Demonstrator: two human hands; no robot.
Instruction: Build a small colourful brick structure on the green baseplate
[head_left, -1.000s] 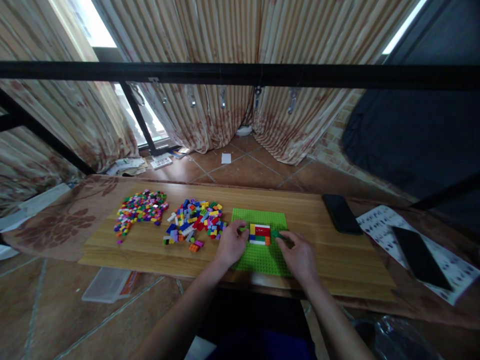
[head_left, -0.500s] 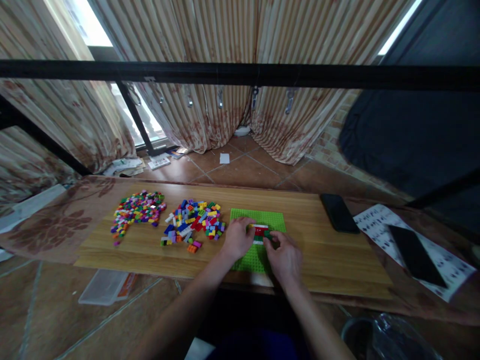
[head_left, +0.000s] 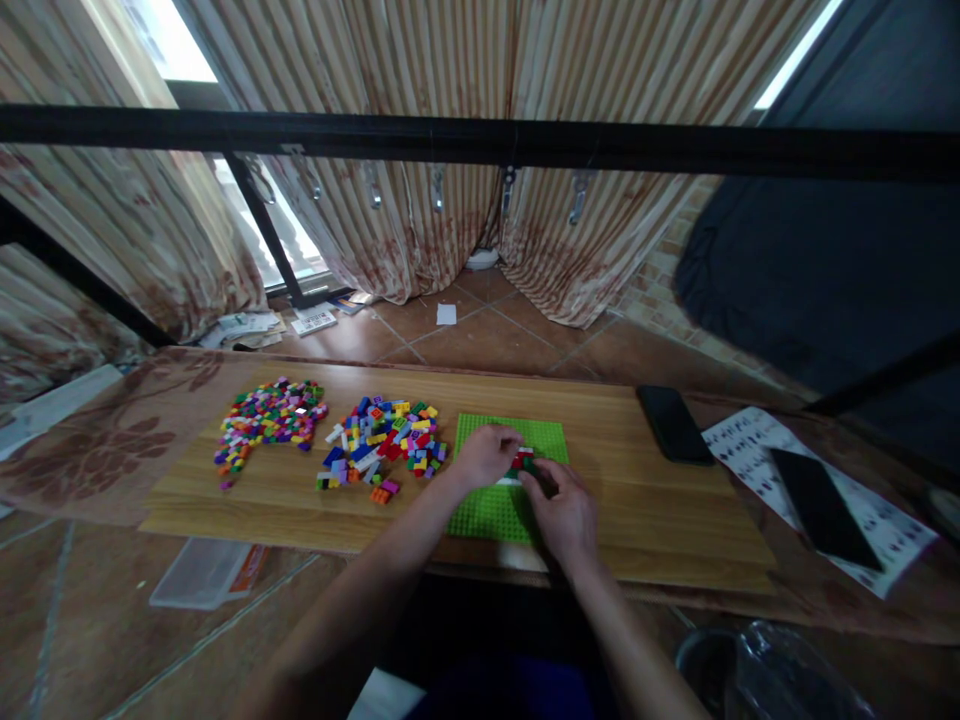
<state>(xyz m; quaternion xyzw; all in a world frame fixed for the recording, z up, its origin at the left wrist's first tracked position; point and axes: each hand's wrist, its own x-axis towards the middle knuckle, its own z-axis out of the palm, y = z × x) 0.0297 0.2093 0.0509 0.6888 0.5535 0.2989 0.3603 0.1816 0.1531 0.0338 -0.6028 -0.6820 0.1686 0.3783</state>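
A light green baseplate [head_left: 491, 513] lies on the wooden board. Red, white and dark green bricks [head_left: 519, 462] are on it, partly covered by my fingers. My left hand [head_left: 487, 455] is over the plate's upper part, fingers curled at the left and top of these bricks; whatever its fingertips hold is hidden. At the bricks' right side is my right hand [head_left: 562, 505], its thumb and index finger closed around a dark green brick [head_left: 529, 466]. Left of the plate lies a pile of larger mixed bricks [head_left: 390, 440], and further left a pile of small colourful bricks [head_left: 274, 415].
A black phone [head_left: 673, 425] lies on the board [head_left: 637, 520] at the right. Beyond it, a dark flat device [head_left: 823, 508] rests on a printed sheet [head_left: 750, 440]. A black bar [head_left: 465, 138] crosses above. A clear plastic tray [head_left: 196, 575] is below the board's front left.
My left hand has moved right over the bricks and covers more of them. My right hand stays beside the dark green brick. The whole view has shifted slightly.
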